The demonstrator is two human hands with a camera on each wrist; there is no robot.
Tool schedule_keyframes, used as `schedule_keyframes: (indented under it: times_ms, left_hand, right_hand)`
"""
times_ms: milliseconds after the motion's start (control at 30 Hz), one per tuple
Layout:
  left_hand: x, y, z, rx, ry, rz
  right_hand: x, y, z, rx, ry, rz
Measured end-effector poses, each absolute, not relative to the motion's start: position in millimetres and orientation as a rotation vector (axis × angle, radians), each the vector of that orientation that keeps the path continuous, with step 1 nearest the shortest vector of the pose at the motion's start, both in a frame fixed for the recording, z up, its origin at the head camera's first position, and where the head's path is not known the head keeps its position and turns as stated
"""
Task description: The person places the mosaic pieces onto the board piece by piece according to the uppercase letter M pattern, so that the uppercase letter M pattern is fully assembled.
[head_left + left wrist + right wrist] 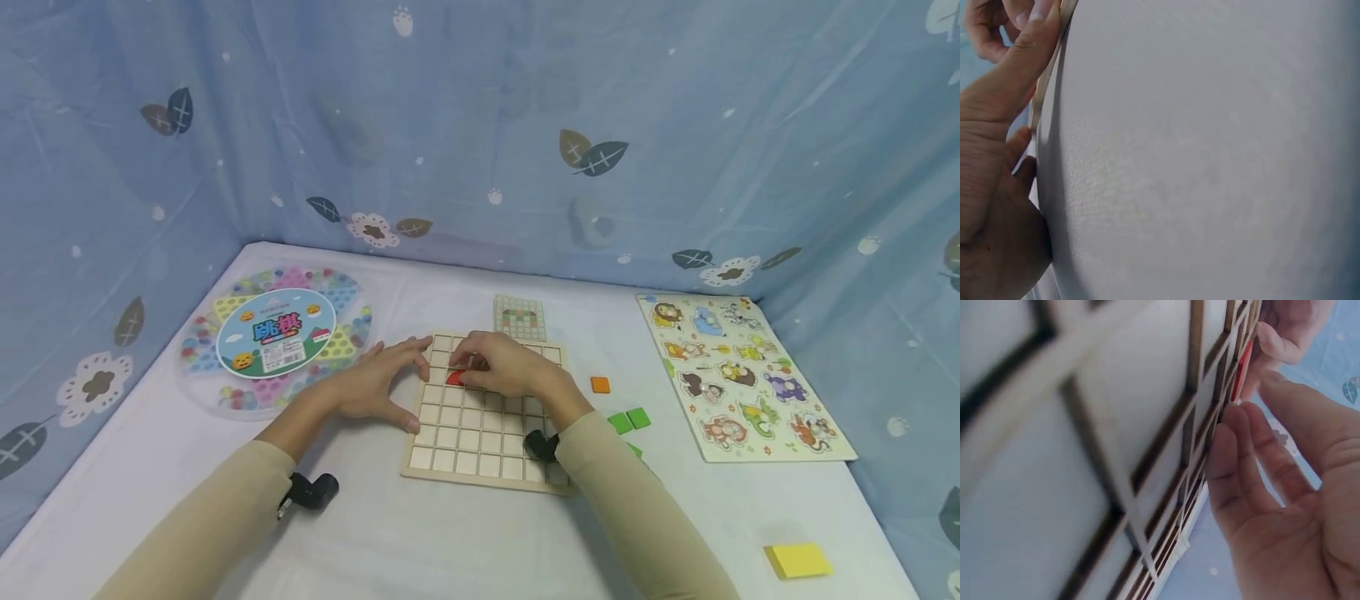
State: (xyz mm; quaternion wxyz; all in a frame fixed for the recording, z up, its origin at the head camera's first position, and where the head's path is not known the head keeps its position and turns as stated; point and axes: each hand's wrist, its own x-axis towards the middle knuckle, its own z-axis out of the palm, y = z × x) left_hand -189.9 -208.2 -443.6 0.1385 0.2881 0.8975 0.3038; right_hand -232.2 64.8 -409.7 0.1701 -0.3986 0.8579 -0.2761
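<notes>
A wooden grid board (465, 440) with square cells lies on the white table. My left hand (377, 385) rests along its left side, thumb and fingers spread apart with fingertips at the rim. In the left wrist view the left thumb (1022, 62) lies against the board's edge. My right hand (498, 364) is over the upper left part of the grid, its thumb and curled fingers pinching a small red piece (454, 378). The right wrist view shows this red piece (1241, 373) at the grid, partly hidden, by the fingertips.
A patterned card (519, 317) lies behind the board. To the right are an orange square (600, 385), several green pieces (637, 417), an animal puzzle board (738, 383) and a yellow block (798, 561). A round game box (277, 333) with marbles stands at the left.
</notes>
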Motion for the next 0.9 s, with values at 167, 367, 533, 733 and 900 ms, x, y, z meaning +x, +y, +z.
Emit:
schedule_keyframes:
  times_ms: [167, 367, 533, 733, 900]
  left_hand:
    - [-191, -207, -442, 0.824, 2.597, 0.872]
    - [-190, -207, -445, 0.823, 2.598, 0.871]
    - [-190, -207, -445, 0.828, 2.607, 0.879]
    - [-189, -204, -444, 0.851, 2.598, 0.892]
    - [-187, -206, -444, 0.834, 2.607, 0.894]
  right_hand:
    - [-229, 71, -403, -1.146, 2.409, -0.847]
    - [-224, 89, -390, -1.150, 2.365, -0.924]
    - [-218, 104, -381, -1.166, 2.367, -0.949]
    - [-211, 127, -380, -1.132, 2.393, -0.955]
    - [-206, 144, -380, -1.117, 2.428, -0.942]
